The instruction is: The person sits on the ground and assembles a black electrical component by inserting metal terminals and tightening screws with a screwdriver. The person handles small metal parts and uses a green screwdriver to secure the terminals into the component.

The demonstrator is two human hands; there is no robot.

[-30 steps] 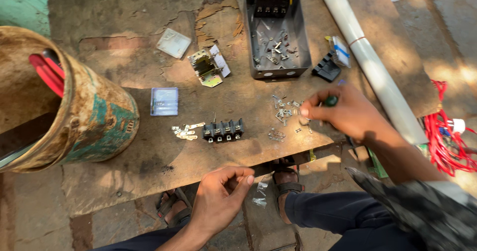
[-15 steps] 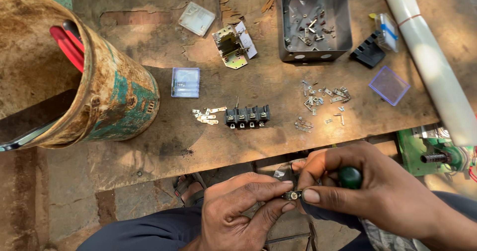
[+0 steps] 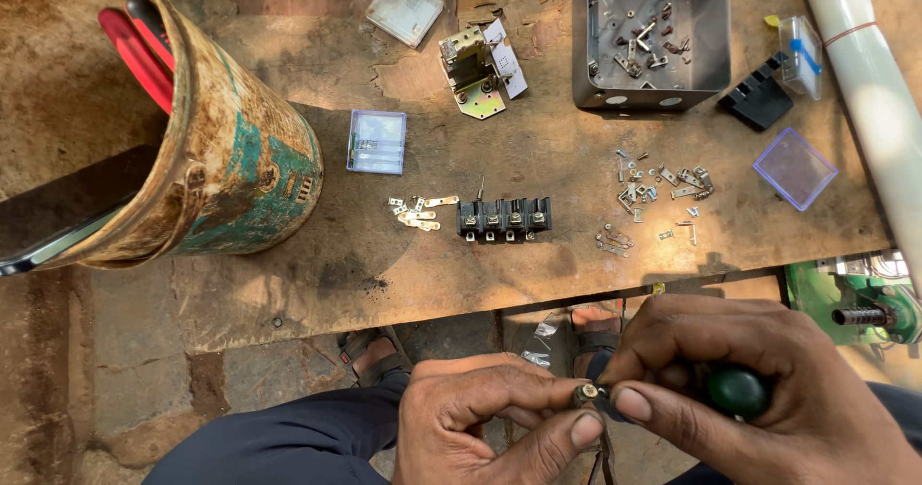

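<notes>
My left hand (image 3: 480,418) pinches a small metal part (image 3: 587,392) between thumb and fingers, low in the view above my lap. My right hand (image 3: 759,389) grips a screwdriver with a dark green handle (image 3: 735,390) and its fingertips touch the same small part. Both hands hover in front of the near edge of a worn wooden board (image 3: 403,274). On the board lie a black terminal block (image 3: 503,219) and a scatter of small metal pieces (image 3: 658,192).
A rusty green-painted bucket (image 3: 230,158) with red-handled tools stands at left. A grey metal box (image 3: 651,38) holding screws sits at the back. Small clear plastic cases (image 3: 376,142), a purple lid (image 3: 794,168), a white pipe (image 3: 869,82) and a brass-coloured bracket (image 3: 475,67) lie around.
My right hand left the metal pieces on the board and came down to my lap, meeting my left hand. The two now pinch a small part together, closer to the camera.
</notes>
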